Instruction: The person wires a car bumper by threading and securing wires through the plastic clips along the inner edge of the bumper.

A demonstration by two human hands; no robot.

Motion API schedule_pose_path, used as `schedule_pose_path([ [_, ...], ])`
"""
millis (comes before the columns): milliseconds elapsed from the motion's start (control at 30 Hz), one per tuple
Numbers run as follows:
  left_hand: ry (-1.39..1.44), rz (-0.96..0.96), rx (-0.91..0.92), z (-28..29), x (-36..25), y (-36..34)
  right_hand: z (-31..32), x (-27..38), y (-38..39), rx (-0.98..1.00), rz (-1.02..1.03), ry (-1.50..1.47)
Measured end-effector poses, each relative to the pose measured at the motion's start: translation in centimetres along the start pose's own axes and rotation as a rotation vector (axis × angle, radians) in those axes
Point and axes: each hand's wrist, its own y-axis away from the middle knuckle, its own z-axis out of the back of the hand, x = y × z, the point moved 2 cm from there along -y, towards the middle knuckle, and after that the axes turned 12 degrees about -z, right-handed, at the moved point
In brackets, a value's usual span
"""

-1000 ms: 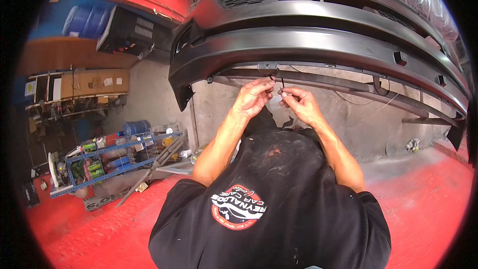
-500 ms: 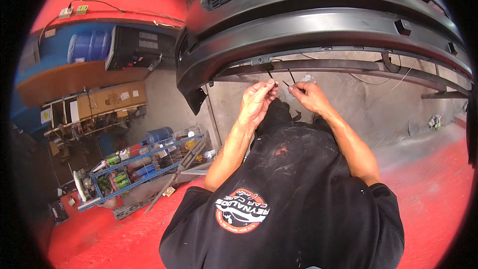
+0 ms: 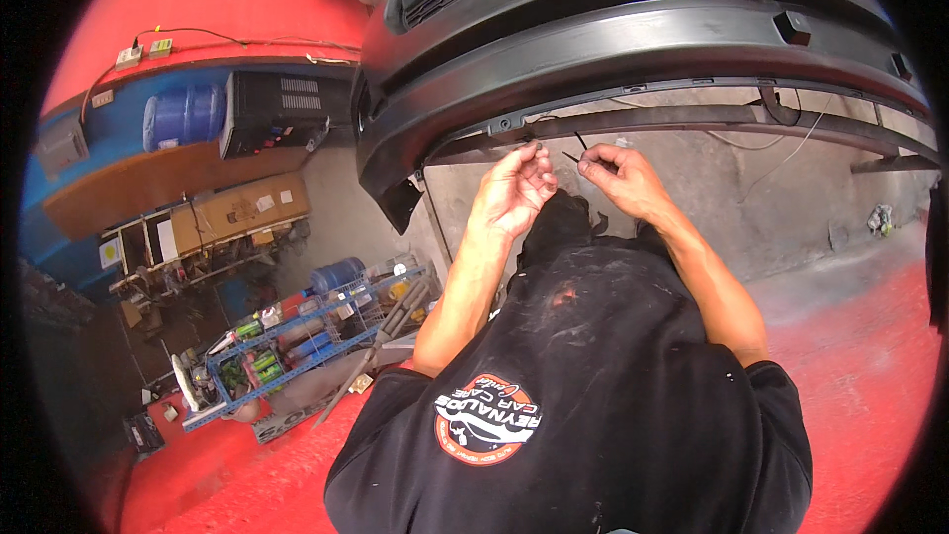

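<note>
A matte black car bumper (image 3: 633,44) spans the upper view, with a bar (image 3: 682,119) under its lower lip. Just below that lip my left hand (image 3: 514,193) is palm-up, fingers curled and thumb near the index fingertip; whatever is at those tips is too small to make out. A little to its right, my right hand (image 3: 623,181) pinches a thin black strip (image 3: 582,140), like a cable tie, with a pointed end sticking out toward the left hand.
A blue water jug (image 3: 183,119) and black appliance (image 3: 272,114) stand left of the bumper, above cardboard (image 3: 247,203). A cluttered blue wire-shelf rack (image 3: 287,336) is lower left. The red floor (image 3: 840,386) and a grey concrete surface (image 3: 771,218) surround my body.
The view has shifted, showing more at upper left. My left hand has rolled palm-up and its tips have moved slightly apart from my right hand, which still pinches the black strip.
</note>
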Motion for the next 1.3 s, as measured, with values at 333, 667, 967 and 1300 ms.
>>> schedule_pose_path([
  [333,-0.228,-0.084,0.015,1.3,-0.5,-0.1,-1.1,1.4,-0.1,0.056,0.049,-0.118],
  [667,-0.198,-0.064,0.069,1.5,-0.9,-0.2,-1.3,1.7,-0.3,0.082,0.061,-0.127],
  [967,-0.442,-0.090,-0.041,0.9,-1.1,0.0,-1.1,2.0,-0.5,-0.004,0.023,-0.038],
  [1300,-0.449,-0.065,-0.002,1.0,-1.3,0.0,-1.5,1.3,-0.7,-0.129,0.267,-0.065],
])
